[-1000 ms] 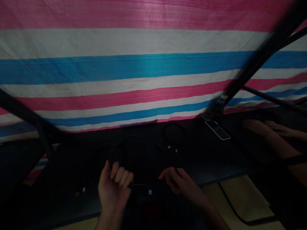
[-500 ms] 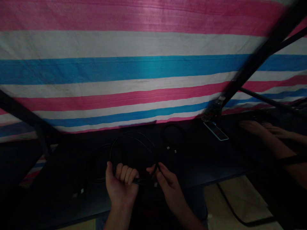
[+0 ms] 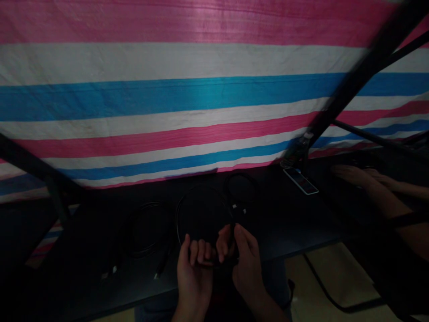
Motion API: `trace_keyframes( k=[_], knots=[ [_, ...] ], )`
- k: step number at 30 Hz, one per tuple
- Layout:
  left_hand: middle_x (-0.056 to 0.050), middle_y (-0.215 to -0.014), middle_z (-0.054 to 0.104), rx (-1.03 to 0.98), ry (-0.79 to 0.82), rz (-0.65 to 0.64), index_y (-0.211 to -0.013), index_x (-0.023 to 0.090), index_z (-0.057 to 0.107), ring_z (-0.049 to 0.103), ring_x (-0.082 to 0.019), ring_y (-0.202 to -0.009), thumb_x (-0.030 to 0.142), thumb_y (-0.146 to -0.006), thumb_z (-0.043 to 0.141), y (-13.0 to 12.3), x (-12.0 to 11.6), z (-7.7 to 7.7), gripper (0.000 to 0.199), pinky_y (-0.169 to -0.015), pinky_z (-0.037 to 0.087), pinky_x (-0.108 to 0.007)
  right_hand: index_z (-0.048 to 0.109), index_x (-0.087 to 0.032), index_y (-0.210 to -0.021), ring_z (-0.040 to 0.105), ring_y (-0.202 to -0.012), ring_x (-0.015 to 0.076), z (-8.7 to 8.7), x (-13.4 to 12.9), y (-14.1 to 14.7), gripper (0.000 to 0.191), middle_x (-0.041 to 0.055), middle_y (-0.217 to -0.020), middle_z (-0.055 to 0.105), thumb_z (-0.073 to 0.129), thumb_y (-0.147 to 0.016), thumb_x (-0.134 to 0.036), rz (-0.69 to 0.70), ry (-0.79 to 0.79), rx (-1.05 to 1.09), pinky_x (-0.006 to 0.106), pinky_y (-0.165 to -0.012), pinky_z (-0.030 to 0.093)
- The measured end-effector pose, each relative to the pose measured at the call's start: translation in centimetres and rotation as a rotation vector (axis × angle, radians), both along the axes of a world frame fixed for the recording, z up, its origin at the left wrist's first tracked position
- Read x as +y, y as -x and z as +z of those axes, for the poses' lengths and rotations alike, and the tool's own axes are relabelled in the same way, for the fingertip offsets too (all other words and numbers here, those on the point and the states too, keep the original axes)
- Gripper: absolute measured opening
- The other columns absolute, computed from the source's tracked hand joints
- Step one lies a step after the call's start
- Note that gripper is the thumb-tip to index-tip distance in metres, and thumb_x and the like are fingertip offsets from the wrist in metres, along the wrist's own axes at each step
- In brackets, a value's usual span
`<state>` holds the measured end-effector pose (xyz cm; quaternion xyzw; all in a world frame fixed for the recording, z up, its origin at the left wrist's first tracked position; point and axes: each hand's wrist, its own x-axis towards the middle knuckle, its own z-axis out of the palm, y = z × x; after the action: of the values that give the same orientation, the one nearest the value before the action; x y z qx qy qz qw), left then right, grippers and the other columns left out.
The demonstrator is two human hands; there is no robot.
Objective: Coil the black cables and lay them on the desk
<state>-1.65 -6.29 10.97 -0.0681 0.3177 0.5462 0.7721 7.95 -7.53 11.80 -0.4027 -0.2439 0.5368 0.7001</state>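
Observation:
A black cable forms a loop that rises above both hands at the front of the dark table. My left hand is closed round the lower left of the loop, its fingers curled. On the right side of the loop, my right hand pinches the cable between thumb and fingers. A second coiled cable lies to the left of my hands, with light metal plugs near it. Another coil with two pale plugs rests just behind my right hand. The dim light hides where the held cable's ends are.
The black table runs across the view. A phone and a clear bottle stand or lie at the back right. Another person's hands rest farther right. Black frame bars slope before a striped sheet.
Both hands have moved right with the looped cable, the left one farther, so they are now closer together. A plug on the table left of my hands has come into view.

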Motion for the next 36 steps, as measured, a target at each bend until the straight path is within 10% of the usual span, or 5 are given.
trace_keyframes(
  k=[7,15,19,25,36],
  knots=[
    [-0.001,-0.080,0.071,0.573,-0.101,-0.030,-0.093,0.019,0.063,0.066,-0.017,-0.071,0.047,-0.059,0.093,2.4,1.0,-1.9,0.053,-0.067,0.052,-0.027,0.068,-0.015,-0.069,0.031,-0.035,0.0059,2.3,1.1,-3.5,0.054,-0.0076,-0.043,0.035,0.063,-0.089,-0.064,0.042,0.072,-0.148,0.021,-0.036,0.018],
    [-0.007,-0.119,0.073,1.386,-0.924,-0.452,-0.110,0.026,0.071,0.066,-0.029,-0.113,0.032,-0.074,0.081,5.2,2.8,3.9,0.038,-0.098,0.052,-0.042,0.072,-0.015,-0.073,0.043,-0.049,0.0104,5.4,0.4,-5.2,0.062,-0.0022,-0.056,0.050,0.052,-0.091,-0.070,0.691,0.306,-0.785,0.025,-0.047,0.030],
    [-0.007,-0.134,0.068,1.385,-1.122,-0.900,-0.135,0.029,0.062,0.065,-0.031,-0.120,0.023,-0.067,0.087,2.7,1.8,5.6,0.073,-0.104,0.051,-0.045,0.073,-0.016,-0.088,0.063,-0.082,0.0204,5.7,0.4,-3.9,0.064,0.0079,-0.086,0.069,0.040,-0.096,-0.070,0.515,0.353,-0.880,0.031,-0.072,0.044],
    [-0.013,-0.147,0.057,1.430,-1.125,-0.938,-0.150,0.025,0.049,0.060,-0.034,-0.128,0.030,-0.068,0.089,0.5,2.0,4.6,0.091,-0.108,0.048,-0.052,0.073,-0.015,-0.086,0.064,-0.088,0.0246,4.6,1.2,-4.5,0.075,0.0103,-0.082,0.068,0.032,-0.095,-0.078,0.473,0.443,-0.832,0.035,-0.081,0.046],
    [-0.009,-0.129,0.063,1.205,-1.079,-0.670,-0.088,0.028,0.080,0.066,-0.027,-0.111,0.022,-0.088,0.070,0.2,1.8,2.9,0.012,-0.093,0.056,-0.037,0.066,-0.018,-0.081,0.048,-0.055,0.0131,1.5,1.1,-4.5,0.083,0.0011,-0.069,0.058,0.030,-0.082,-0.093,0.477,0.464,-0.421,0.025,-0.047,0.029]
  ],
)
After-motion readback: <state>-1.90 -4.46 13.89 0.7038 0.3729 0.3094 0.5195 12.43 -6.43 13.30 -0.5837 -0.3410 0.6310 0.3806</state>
